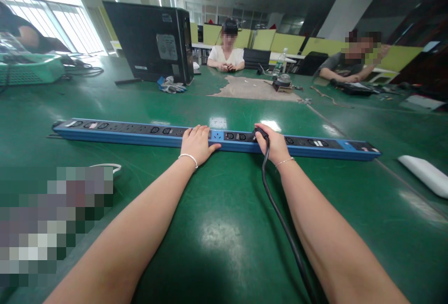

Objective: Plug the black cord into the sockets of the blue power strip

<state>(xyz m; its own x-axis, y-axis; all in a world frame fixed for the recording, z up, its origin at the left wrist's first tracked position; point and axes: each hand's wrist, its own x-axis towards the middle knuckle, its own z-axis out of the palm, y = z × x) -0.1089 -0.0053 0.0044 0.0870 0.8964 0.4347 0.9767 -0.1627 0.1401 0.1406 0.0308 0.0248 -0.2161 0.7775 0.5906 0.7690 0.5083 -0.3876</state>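
A long blue and black power strip with rows of sockets lies across the green table. Lying over its middle is my left hand, fingers flat on the top and thumb stretched along the near side. My right hand is closed around a black power plug at the strip, right of the blue socket. Whether the plug's pins sit in a socket is hidden by my fingers. A black cable runs from the plug down towards me.
Behind the strip stand a black computer case, gloves and a cardboard sheet. A green basket is far left. A white object lies at right. Several people sit around the table; a blurred-out patch covers the lower left.
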